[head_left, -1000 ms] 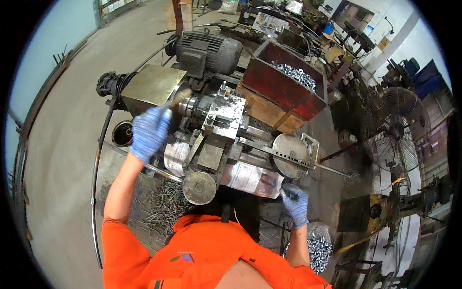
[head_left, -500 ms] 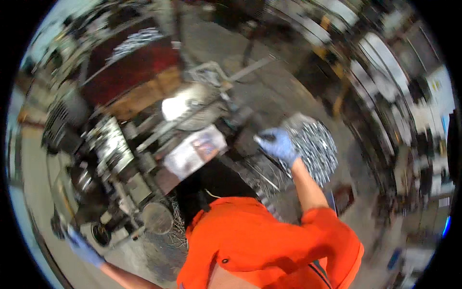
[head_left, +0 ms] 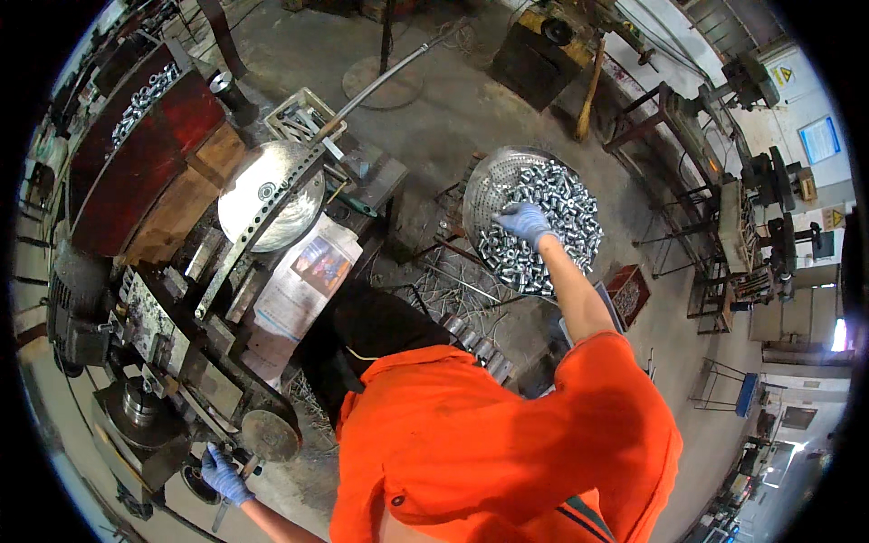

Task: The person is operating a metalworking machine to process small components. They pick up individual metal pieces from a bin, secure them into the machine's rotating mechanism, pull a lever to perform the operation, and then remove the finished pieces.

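Blue gloves cover the right hand (head_left: 523, 220) and left hand (head_left: 222, 473), the sleeve (head_left: 579, 398) is bright orange, the metal parts (head_left: 552, 204) shiny silver, the bin (head_left: 136, 154) dark red

— What sits on the machine's right end?
— A round metal disc (head_left: 272, 195), with a folded newspaper (head_left: 303, 281) just beside it.
— And at its far edge?
— A red bin (head_left: 136, 154) of metal parts.

The concrete floor (head_left: 453, 118) carries the lathe (head_left: 181, 308). Right of the lathe stands a perforated metal basin (head_left: 484, 185) filled with small metal sleeves (head_left: 561, 204). Metal swarf (head_left: 444, 285) lies between them.
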Demonstrator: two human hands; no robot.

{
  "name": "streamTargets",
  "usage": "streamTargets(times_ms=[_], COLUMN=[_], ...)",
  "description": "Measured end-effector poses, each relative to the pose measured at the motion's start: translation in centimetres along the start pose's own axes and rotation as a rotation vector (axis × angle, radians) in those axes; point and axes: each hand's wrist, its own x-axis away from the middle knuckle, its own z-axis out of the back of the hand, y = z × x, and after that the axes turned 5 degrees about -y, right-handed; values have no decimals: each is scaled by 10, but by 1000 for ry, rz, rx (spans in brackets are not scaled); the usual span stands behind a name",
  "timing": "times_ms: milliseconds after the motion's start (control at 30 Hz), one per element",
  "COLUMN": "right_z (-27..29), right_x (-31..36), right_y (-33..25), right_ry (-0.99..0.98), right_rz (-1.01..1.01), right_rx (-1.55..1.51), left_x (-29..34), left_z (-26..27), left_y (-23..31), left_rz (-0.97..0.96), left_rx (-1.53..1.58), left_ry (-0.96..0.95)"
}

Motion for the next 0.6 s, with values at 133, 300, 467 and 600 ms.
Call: streamTargets(times_ms=[133, 300, 467, 600], right_z=[-14, -16, -12, -21], right_x=[-13, -19, -16, -17], right_y=[-41, -57, -66, -71], right_ry=[-90, -138, -206, -164], right_rz=[-61, -74, -126, -156], right_rx=[310, 389, 310, 358], left_x=[-7, -2, -8, -7], left_z=[1, -5, -6, -2], left_y=[-27, -6, -22, -14], left_rz=[-16, -2, -95, -10], left_rx=[64, 66, 34, 37], left_ry=[-7, 8, 59, -11])
